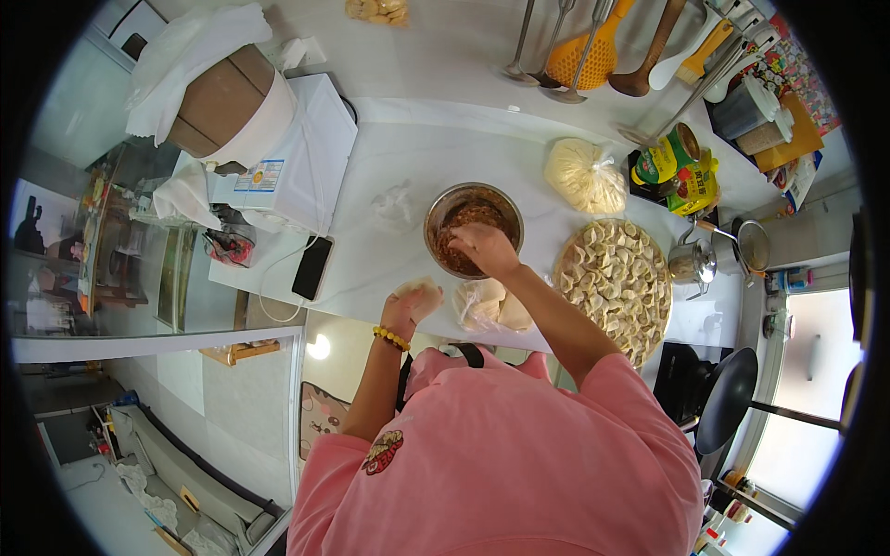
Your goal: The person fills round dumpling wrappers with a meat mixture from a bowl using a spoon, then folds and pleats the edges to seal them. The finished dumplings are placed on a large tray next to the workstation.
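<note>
My left hand (410, 306), with a yellow beaded bracelet at the wrist, holds a pale round dumpling wrapper (423, 293) on its palm and fingers. Over the steel bowl (516, 217) of dark brown minced filling (476, 208) reaches my right hand (484, 248), fingers bent down at the filling. Whether those fingers grip anything is hidden. Just below the bowl lies a clear plastic bag with a stack of wrappers (490, 306). A large round tray (669, 306) to the right is covered with many folded dumplings (612, 281).
Behind the tray stands a plastic bag of pale food (586, 175). A black phone (313, 269) with a white cable lies at the counter's left, beside a white appliance (316, 139). Ladles and a yellow skimmer (584, 59) hang at the back. A lidded pot (693, 260) and black wok (728, 401) stand right.
</note>
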